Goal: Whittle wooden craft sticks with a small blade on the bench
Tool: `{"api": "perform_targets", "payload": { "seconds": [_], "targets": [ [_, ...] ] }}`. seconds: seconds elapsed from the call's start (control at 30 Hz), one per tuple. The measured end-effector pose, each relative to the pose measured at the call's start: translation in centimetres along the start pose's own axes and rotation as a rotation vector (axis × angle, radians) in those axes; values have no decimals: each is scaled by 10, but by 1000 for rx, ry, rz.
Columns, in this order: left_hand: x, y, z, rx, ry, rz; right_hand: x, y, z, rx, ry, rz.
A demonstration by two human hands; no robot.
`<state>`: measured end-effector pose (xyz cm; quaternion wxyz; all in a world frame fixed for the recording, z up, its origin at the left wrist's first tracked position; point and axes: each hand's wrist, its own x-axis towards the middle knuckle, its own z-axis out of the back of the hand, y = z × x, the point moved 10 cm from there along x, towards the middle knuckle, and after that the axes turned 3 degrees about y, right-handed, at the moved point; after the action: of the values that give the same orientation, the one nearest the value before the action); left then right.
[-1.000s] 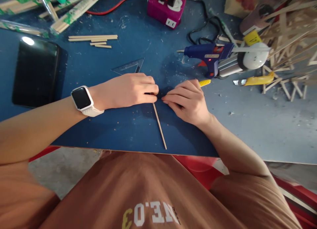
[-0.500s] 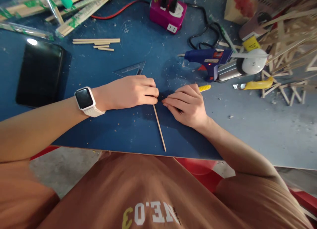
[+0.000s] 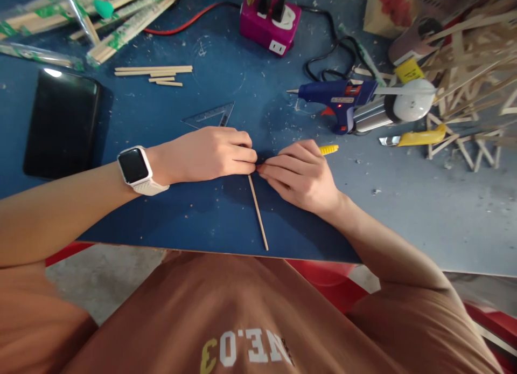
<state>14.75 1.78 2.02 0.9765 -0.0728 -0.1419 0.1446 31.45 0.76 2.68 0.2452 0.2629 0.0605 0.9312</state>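
A thin wooden stick [image 3: 258, 215] lies on the blue tabletop, slanting toward the front edge. My left hand [image 3: 220, 154], palm down with fingers bent together, holds its far end, which is hidden under the fingers. Close beside it, my right hand [image 3: 301, 172] is closed, its fingertips almost touching the left fingers near the stick. From behind the right hand pokes the ribbed yellow end of a slim tool [image 3: 329, 149]; the hand hides the rest, so its kind does not show. Just beyond my left hand lies a clear set square [image 3: 210, 114].
Short wooden sticks [image 3: 153, 70] lie beyond the set square. At right are a blue glue gun [image 3: 339, 96], a yellow utility knife [image 3: 420, 136] and a wooden stick structure [image 3: 464, 104]. A pink power adapter [image 3: 269, 23] stands at the back, a black tablet-like slab [image 3: 62, 123] left.
My right hand has shifted slightly left, with the yellow-ended tool, closer to my left fingers. The left hand stays on the stick. The whole view has shifted a little.
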Motion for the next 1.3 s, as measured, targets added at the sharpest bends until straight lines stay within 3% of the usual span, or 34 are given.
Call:
{"api": "perform_targets", "payload": {
  "seconds": [0.17,0.33,0.47,0.63,0.87,1.1,1.3],
  "targets": [
    [0,-1,-2,28,2,-3,-6,-23,10,60,51,-19],
    [3,0,-6,56,52,-16,-4,-14,9,58,43,65],
    [3,5,-5,-58,36,19,2,-3,0,51,101,84],
    [1,10,-3,-203,6,66,0,-15,0,39,228,69],
    [4,1,-10,-10,92,-6,8,-2,6,-15,146,164],
    [1,7,-5,-179,22,51,9,-16,7,54,229,149],
    [3,-2,-10,31,90,-12,12,-7,11,6,215,186]
  ]
}}
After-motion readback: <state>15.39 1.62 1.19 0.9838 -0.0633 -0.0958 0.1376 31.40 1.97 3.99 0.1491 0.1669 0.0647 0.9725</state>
